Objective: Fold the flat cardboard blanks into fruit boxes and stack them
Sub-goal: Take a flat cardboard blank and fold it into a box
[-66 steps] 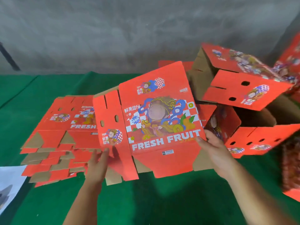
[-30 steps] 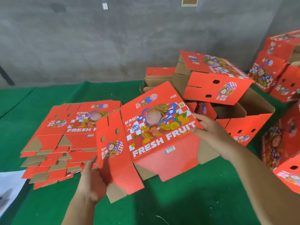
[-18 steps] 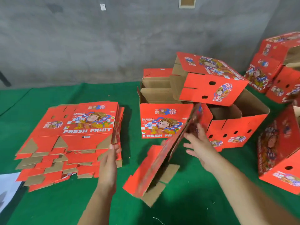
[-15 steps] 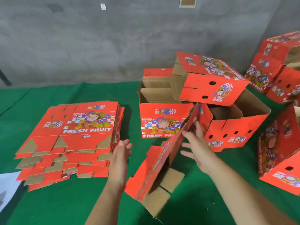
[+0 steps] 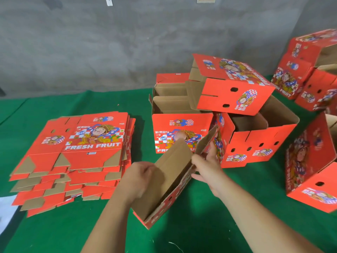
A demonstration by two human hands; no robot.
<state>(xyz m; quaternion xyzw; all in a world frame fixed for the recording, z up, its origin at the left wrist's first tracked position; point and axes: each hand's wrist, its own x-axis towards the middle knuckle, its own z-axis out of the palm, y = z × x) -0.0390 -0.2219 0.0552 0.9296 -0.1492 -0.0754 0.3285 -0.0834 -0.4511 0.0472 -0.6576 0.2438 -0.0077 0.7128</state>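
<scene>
A half-opened cardboard blank (image 5: 169,181) is standing on the green tabletop (image 5: 200,225) in front of the person, its brown inner faces showing and its red printed side facing right. The left hand (image 5: 140,177) is pressing against the blank's left panel, its fingers (image 5: 145,168) curling round the panel's edge. The right hand (image 5: 206,168) is holding the upper right flap, its fingers (image 5: 211,148) pinching the flap's edge. To the left, a stack of flat blanks (image 5: 76,157) is lying on the tabletop, the top one showing the words "FRESH FRUIT". Behind the hands, an upright folded box (image 5: 180,132) is standing open-topped, with another open box (image 5: 171,90) just behind it. A tilted box (image 5: 231,84) is resting across the upright box and a box lying on its side (image 5: 255,141). Further folded boxes (image 5: 310,70) are piling at the far right, and one more box (image 5: 310,168) is lying tilted near the right edge. A grey concrete wall (image 5: 109,48) is rising behind.
</scene>
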